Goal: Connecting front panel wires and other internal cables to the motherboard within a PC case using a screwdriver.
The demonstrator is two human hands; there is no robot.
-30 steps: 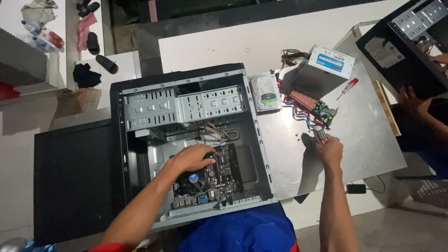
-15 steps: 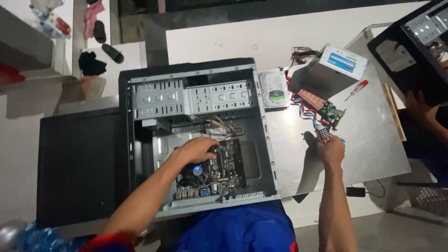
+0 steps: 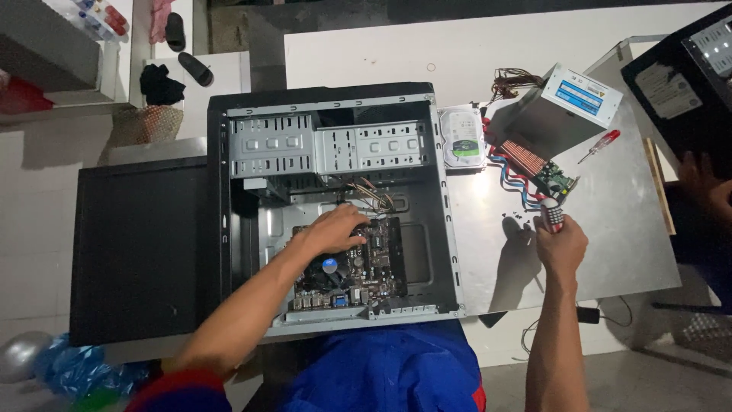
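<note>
An open black computer case point(image 3: 229, 229) lies on its side in front of me. My left hand point(image 3: 333, 230) rests flat on the dark motherboard point(image 3: 381, 263) inside it, near the bundle of thin wires. My right hand point(image 3: 562, 244) is outside the case on the grey metal sheet point(image 3: 625, 244), closed around a screwdriver point(image 3: 552, 216) with a red and white handle. Several small screws point(image 3: 518, 219) lie just left of that hand.
A hard drive point(image 3: 463, 137), a grey power supply point(image 3: 560, 107) with cables, an expansion card point(image 3: 545, 174) and a red screwdriver point(image 3: 600, 146) lie on the sheet. The case's side panel point(image 3: 137, 244) sits to the left. Another person's hand point(image 3: 705, 187) and a second case point(image 3: 686, 69) are far right.
My left hand has slid slightly up the motherboard toward the wires. My right hand stays by the screws with the screwdriver. The view has shifted a little.
</note>
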